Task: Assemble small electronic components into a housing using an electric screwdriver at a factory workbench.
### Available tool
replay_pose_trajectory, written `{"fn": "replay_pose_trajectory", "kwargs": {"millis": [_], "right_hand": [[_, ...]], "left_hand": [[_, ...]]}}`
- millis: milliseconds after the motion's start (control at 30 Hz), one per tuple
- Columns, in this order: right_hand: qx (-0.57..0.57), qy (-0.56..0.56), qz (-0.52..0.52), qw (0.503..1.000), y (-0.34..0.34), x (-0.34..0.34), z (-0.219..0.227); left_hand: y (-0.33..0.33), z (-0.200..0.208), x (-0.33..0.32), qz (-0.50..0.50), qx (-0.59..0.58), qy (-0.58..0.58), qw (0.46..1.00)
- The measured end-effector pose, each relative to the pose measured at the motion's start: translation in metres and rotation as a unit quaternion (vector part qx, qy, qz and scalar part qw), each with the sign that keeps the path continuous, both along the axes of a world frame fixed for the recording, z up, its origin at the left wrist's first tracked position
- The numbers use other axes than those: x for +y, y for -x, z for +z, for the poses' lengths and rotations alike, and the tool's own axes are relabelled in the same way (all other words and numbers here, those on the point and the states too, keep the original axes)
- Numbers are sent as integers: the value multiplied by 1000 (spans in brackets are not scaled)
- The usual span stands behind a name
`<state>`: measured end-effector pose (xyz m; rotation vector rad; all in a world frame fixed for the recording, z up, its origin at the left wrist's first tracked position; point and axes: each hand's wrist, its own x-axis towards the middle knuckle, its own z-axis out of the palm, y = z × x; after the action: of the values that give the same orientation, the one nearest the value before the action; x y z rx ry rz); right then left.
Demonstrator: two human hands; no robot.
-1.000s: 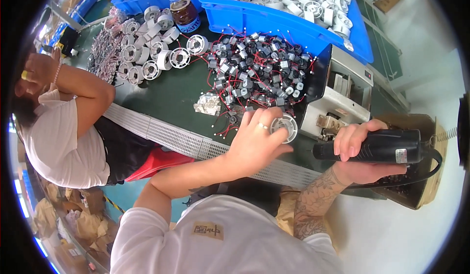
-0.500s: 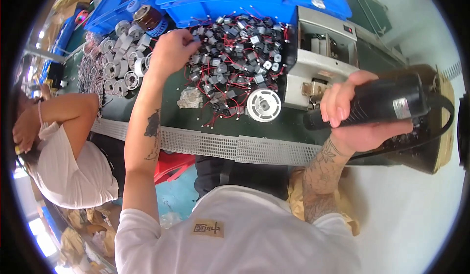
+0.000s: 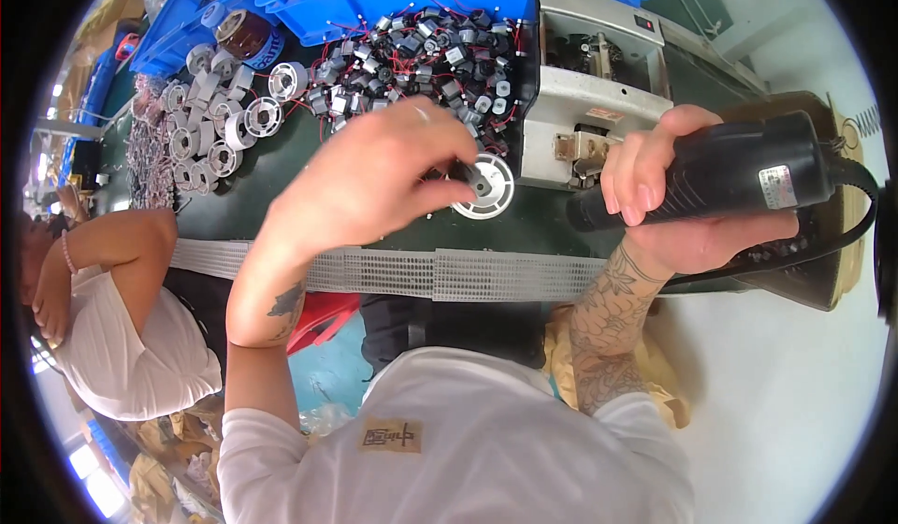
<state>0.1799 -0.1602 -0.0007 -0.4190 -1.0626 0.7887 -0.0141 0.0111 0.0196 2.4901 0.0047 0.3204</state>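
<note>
My left hand (image 3: 383, 173) is over the bench with thumb and fingers pinched on a small dark motor (image 3: 457, 170), mostly hidden by the fingers. Under its fingertips lies a white round plastic housing (image 3: 499, 198), open side up. My right hand (image 3: 664, 187) is wrapped round a black corded electric screwdriver (image 3: 739, 168), held level with its narrow end to the left. Behind my left hand is a heap of small grey motors (image 3: 421, 61) with red and black wires.
A metal machine (image 3: 599, 84) stands behind the screwdriver. Blue bins (image 3: 374, 9) line the back. Left are white plastic rings (image 3: 224, 122), a brown jar (image 3: 245, 36) and bundled wires (image 3: 150, 150). A seated person (image 3: 122, 318) is at far left. Perforated trim (image 3: 393, 273) edges the bench.
My left hand has come from the left side of the motor heap toward me and right, to the white housing, with a motor in its fingers. My right hand keeps holding the screwdriver.
</note>
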Motion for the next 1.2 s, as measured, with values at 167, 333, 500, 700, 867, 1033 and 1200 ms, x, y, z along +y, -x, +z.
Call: {"fn": "replay_pose_trajectory", "kwargs": {"millis": [167, 333, 500, 700, 867, 1033, 1200], "right_hand": [[0, -2, -1, 1000, 1, 1, 2], [-9, 8, -17, 1000, -1, -5, 9], [-64, 4, -83, 995, -3, -15, 27], [-72, -15, -141, 987, -1, -13, 25], [-78, -12, -153, 985, -5, -9, 20], [-79, -10, -144, 986, -6, -6, 20], [-91, -13, -141, 986, -3, -6, 20]], "left_hand": [[-9, -14, -12, -10, 43, -50, 998], [-14, -19, -8, -33, 40, -42, 998], [-23, -16, -10, -20, 70, -35, 997], [-21, -25, -10, 21, 20, -42, 999], [-4, -17, -22, 97, 105, -71, 987], [13, -27, -16, 97, 36, 29, 994], [10, -41, -20, 92, 4, 102, 990]]}}
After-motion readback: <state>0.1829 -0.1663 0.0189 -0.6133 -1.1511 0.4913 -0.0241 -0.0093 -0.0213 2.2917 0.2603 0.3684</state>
